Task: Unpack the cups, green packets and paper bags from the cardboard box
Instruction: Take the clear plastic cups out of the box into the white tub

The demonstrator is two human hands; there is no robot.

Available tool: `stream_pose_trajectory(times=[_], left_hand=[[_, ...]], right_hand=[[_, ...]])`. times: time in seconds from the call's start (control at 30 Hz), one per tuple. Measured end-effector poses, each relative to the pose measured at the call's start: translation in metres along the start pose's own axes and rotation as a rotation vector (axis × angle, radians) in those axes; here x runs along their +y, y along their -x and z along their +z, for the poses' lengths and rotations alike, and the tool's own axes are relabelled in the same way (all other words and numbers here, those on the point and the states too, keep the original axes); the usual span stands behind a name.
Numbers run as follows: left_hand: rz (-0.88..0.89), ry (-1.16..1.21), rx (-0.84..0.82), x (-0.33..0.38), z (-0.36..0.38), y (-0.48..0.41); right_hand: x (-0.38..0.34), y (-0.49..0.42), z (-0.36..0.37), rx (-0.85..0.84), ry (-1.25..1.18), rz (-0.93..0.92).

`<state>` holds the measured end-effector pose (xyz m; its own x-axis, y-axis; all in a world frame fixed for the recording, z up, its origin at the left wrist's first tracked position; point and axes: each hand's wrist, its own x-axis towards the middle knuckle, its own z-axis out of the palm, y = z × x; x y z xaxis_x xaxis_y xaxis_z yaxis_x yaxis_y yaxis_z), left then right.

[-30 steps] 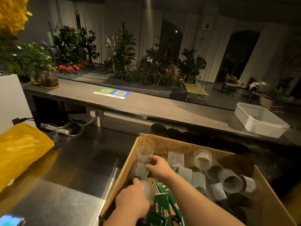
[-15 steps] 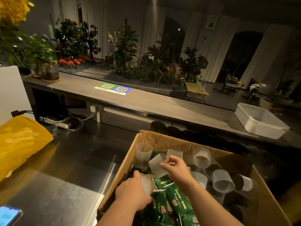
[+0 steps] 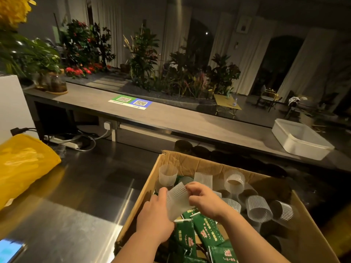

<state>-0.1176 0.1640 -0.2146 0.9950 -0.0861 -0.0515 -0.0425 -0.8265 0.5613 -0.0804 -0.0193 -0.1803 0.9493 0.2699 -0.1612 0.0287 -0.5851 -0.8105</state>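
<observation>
Translucent ribbed cup (image 3: 178,200), over green packets (image 3: 207,228) in the cardboard box (image 3: 190,162), is gripped by the left hand (image 3: 154,217) and pinched by the right hand (image 3: 205,200).

An open brown cardboard box (image 3: 190,162) holds many ribbed translucent plastic cups (image 3: 258,208), some upright along its far wall, others tipped on their sides. One raised cup (image 3: 177,201) tilts above glossy green packets (image 3: 207,227) heaped at the box's near side.
</observation>
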Motion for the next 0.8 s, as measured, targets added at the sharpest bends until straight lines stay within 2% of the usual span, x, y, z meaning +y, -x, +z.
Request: stream_pose_trajectory(times=[0.13, 0.2, 0.3, 0.37, 0.43, 0.53, 0.6, 0.7, 0.8], left_hand=[[0.049, 0.045, -0.002, -0.001, 0.002, -0.003], [0.04, 0.061, 0.017, -0.001, 0.002, -0.005], [-0.039, 0.09, 0.07, 0.0, -0.002, -0.003], [-0.075, 0.081, 0.08, 0.001, -0.003, -0.002], [-0.104, 0.066, 0.07, 0.001, -0.003, -0.001], [-0.125, 0.047, 0.036, 0.0, -0.003, -0.004], [-0.133, 0.047, 0.017, 0.0, -0.003, -0.005], [-0.111, 0.064, 0.014, -0.001, -0.004, -0.005], [-0.067, 0.113, 0.035, 0.0, -0.003, -0.005]], right_hand=[[-0.008, -0.002, 0.006, -0.143, 0.079, -0.025], [-0.007, -0.006, 0.014, -0.153, -0.001, -0.045], [-0.005, -0.03, 0.019, 0.126, -0.245, 0.016], [-0.007, -0.05, 0.021, 0.286, -0.131, 0.057], [-0.011, -0.069, 0.028, 0.238, -0.03, 0.085], [-0.014, -0.091, 0.041, 0.062, 0.095, 0.131], [-0.01, -0.098, 0.046, 0.03, 0.215, 0.16], [-0.008, -0.092, 0.044, 0.208, 0.235, 0.138], [-0.009, -0.068, 0.031, 0.428, 0.098, 0.073]])
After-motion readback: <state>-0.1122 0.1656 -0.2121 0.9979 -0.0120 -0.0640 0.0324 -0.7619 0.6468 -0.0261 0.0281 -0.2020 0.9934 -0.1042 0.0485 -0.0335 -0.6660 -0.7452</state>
